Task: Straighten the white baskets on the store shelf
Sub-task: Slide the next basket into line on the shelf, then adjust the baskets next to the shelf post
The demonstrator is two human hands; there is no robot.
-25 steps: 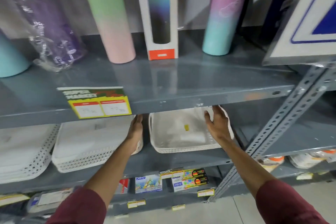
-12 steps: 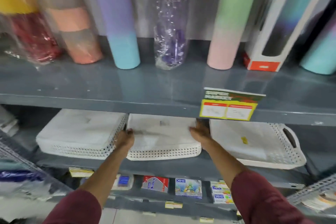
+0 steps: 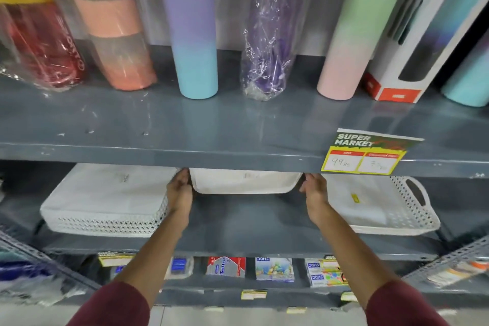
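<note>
Three white perforated baskets lie on the grey middle shelf. The middle basket is tipped up at the back under the upper shelf, its plain underside facing me. My left hand holds its left edge and my right hand holds its right edge. The left basket lies flat beside my left hand. The right basket, with a handle cut-out and a yellow sticker, sits askew beside my right hand.
Tall bottles and tumblers, such as a purple-to-blue one, stand on the upper shelf, whose front lip carries a price tag. Small stationery packs fill the lower shelf. Slotted metal uprights frame both sides.
The middle basket has gone from lying flat at the shelf front to tilted up and further back, with both hands on its sides. Earlier my hands were on the right basket.
</note>
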